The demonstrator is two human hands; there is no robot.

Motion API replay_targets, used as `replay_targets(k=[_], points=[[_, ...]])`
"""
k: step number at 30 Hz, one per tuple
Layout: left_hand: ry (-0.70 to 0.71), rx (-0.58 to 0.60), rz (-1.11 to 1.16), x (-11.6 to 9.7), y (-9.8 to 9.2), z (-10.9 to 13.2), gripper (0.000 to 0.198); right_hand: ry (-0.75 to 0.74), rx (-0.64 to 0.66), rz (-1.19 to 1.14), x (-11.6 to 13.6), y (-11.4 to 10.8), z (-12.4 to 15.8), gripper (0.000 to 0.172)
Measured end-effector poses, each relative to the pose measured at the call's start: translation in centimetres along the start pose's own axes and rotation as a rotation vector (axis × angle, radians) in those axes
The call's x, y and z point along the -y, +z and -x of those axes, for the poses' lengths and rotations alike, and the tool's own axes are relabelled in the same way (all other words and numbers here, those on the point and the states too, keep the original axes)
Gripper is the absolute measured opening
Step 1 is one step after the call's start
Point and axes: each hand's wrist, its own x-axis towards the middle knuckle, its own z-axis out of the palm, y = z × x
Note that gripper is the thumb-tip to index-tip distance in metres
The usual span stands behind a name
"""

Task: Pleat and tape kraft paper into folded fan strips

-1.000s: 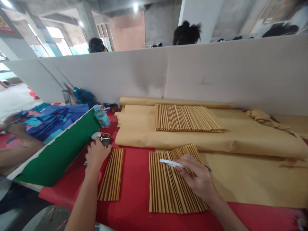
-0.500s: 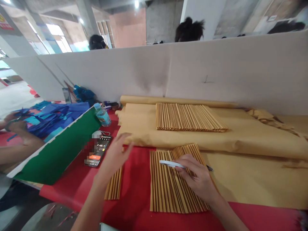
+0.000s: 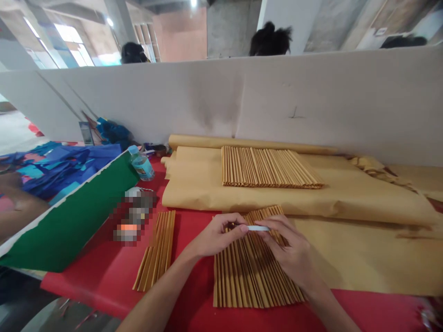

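A white pen (image 3: pixel 258 228) lies across the top of a pleated brown paper stack (image 3: pixel 252 272) on the red table. My right hand (image 3: pixel 294 256) pinches the pen near its middle. My left hand (image 3: pixel 216 235) closes its fingertips on the pen's left end, where a dark tip shows. A narrower pleated strip (image 3: pixel 155 251) lies to the left, apart from both hands. A larger pleated stack (image 3: pixel 268 168) rests farther back on brown paper sheets (image 3: pixel 346 198).
A phone (image 3: pixel 133 216) lies left of the narrow strip. A green board (image 3: pixel 69 216) leans at the left, with a plastic bottle (image 3: pixel 141 163) behind it and blue cloth pieces (image 3: pixel 55 166) beyond. A white partition (image 3: pixel 242 99) runs along the back; other people's heads show above it.
My left hand left the phone and swung right across the narrow strip to the pen's left end. My right hand stayed on the pen, which shifted slightly up.
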Motion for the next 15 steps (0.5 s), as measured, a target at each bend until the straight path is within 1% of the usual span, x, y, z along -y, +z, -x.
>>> replay_targets(k=[4,8,12,15], points=[[-0.024,-0.051,0.128,0.04,-0.22,0.60,0.030,0.040,-0.053,-0.067,0.06,0.29,-0.06,0.012],[-0.033,-0.079,0.167,0.13,-0.22,0.58,0.024,0.010,-0.046,-0.107,0.37,0.42,-0.19,0.012],[-0.047,-0.021,0.138,0.12,0.19,0.66,0.028,-0.043,-0.039,-0.098,0.76,0.33,-0.31,0.014],[-0.048,0.010,0.091,0.04,0.49,0.79,0.032,-0.039,-0.036,-0.099,0.84,0.28,-0.25,0.015]])
